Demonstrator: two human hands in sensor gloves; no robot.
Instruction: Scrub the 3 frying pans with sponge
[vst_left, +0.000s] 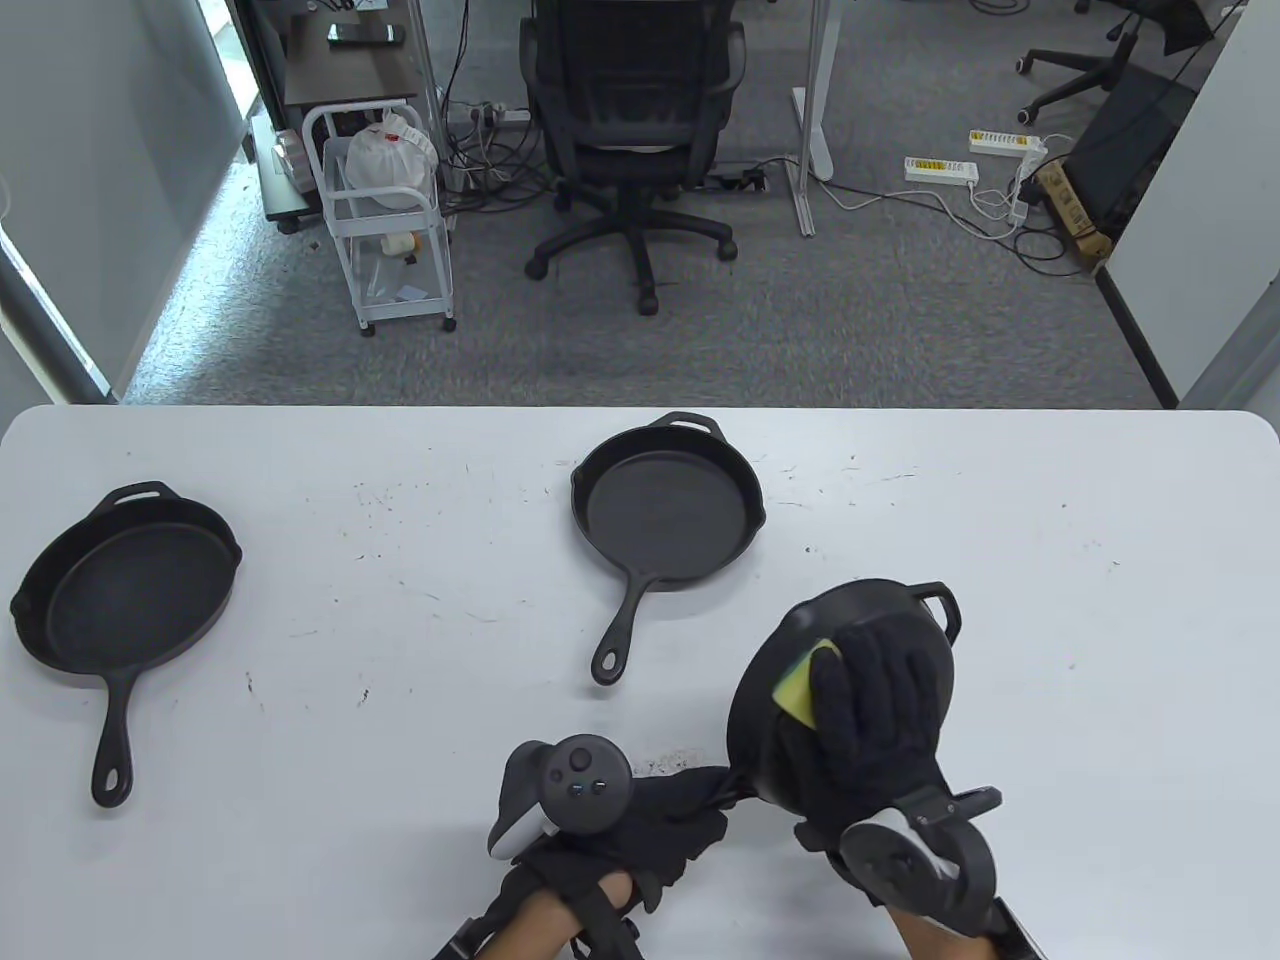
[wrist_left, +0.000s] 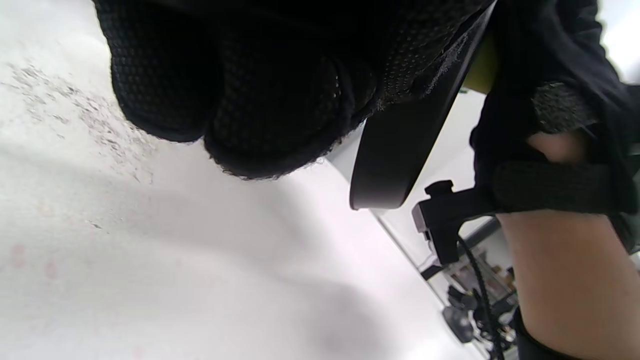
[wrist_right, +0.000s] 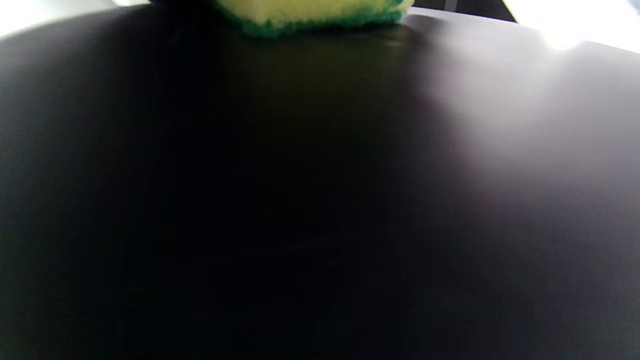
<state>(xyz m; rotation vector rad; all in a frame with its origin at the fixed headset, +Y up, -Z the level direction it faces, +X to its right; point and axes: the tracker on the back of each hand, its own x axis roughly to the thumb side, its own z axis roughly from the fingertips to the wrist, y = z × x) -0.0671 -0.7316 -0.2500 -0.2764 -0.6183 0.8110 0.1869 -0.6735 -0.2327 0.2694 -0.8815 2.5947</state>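
Three black cast-iron frying pans are in the table view. One pan (vst_left: 130, 590) lies flat at the far left, another (vst_left: 665, 510) flat in the middle. The third pan (vst_left: 850, 640) is tilted up on its edge at the near right. My left hand (vst_left: 680, 825) grips its handle (vst_left: 728, 785); its fingers (wrist_left: 250, 100) curl at the top of the left wrist view, beside the pan's rim (wrist_left: 400, 150). My right hand (vst_left: 880, 700) holds a yellow-and-green sponge (vst_left: 800, 685) against the inside of this pan. In the right wrist view the sponge (wrist_right: 310, 12) sits on the dark pan surface (wrist_right: 320, 200).
The white table (vst_left: 400, 760) carries scratches and dark specks near the left hand. Beyond its far edge stand an office chair (vst_left: 630, 130) and a white wire cart (vst_left: 385, 220) on grey carpet.
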